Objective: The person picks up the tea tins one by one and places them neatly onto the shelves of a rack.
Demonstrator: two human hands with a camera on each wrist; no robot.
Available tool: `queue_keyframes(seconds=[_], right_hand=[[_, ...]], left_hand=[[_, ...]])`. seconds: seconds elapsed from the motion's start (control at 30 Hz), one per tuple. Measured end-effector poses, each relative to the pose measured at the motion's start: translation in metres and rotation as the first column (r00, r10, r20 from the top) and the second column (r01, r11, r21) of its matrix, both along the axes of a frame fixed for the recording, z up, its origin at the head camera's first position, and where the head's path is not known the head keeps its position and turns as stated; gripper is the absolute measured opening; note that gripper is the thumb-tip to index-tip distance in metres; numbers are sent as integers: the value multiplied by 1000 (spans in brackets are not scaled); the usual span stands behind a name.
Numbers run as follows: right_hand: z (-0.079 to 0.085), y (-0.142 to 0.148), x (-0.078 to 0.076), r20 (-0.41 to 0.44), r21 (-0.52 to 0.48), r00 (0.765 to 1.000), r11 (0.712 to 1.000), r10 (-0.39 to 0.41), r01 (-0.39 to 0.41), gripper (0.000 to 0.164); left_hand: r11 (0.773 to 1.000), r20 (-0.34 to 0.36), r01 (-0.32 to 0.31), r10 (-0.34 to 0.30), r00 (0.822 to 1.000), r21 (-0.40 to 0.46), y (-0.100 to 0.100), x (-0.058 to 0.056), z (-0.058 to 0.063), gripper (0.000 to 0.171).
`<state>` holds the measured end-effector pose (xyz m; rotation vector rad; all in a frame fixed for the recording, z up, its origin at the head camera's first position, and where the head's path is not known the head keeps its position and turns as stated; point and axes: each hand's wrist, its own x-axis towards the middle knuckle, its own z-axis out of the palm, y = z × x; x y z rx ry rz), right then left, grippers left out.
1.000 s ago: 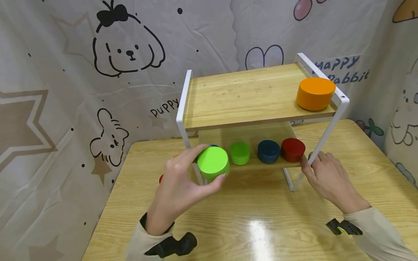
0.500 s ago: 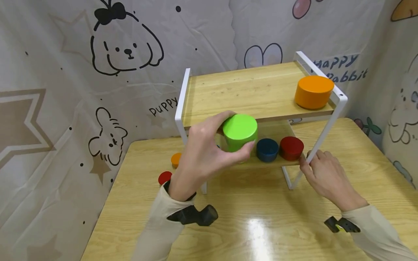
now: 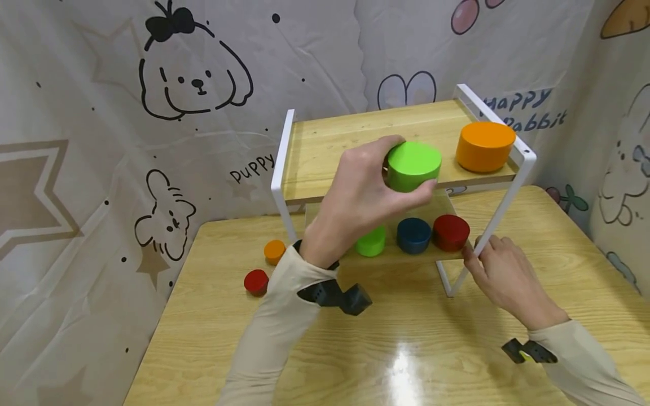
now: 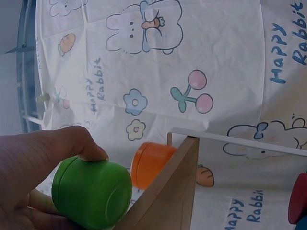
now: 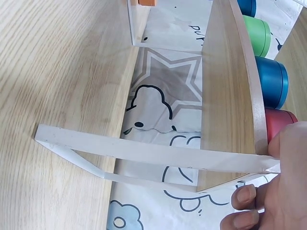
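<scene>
My left hand [image 3: 363,194] holds a bright green round tin [image 3: 413,166] between thumb and fingers, at the front edge of the rack's top board [image 3: 330,149]. In the left wrist view the tin's rounded underside [image 4: 115,201] shows close to that board. An orange tin [image 3: 486,148] sits at the board's right end. My right hand [image 3: 510,279] grips the rack's white right leg [image 5: 144,151] beside the lower shelf. Along that shelf stand a green tin [image 3: 370,242], a blue tin [image 3: 413,235] and a red tin [image 3: 451,233]; my left forearm hides the shelf's left end.
On the wooden table [image 3: 406,338], left of the rack, lie a smaller-looking orange tin [image 3: 275,252] and a red tin [image 3: 256,282]. Another blue tin [image 5: 247,6] shows on the lower shelf in the right wrist view. A printed cloth [image 3: 315,51] hangs behind.
My left hand has carried the green tin up and to the right, from before the lower shelf to the top board's front edge. The right hand stays on the leg.
</scene>
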<state>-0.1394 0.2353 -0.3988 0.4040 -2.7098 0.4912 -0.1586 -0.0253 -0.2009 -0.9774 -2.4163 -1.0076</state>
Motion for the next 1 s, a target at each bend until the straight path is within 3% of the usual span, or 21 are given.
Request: queue_keyframes(seconds=[0.43, 0.87, 1.0], right_hand=[[-2, -1, 2, 30, -16, 1000, 1000, -9, 10, 28], [0, -2, 0, 5, -8, 1000, 1000, -4, 4, 29], [0, -2, 1, 2, -11, 1000, 1000, -3, 3, 30]], left_hand=[[996, 87, -50, 56, 995, -76, 26, -25, -1, 42], [997, 114, -43, 50, 992, -67, 28, -27, -2, 50], [997, 136, -41, 49, 989, -62, 25, -26, -1, 60]])
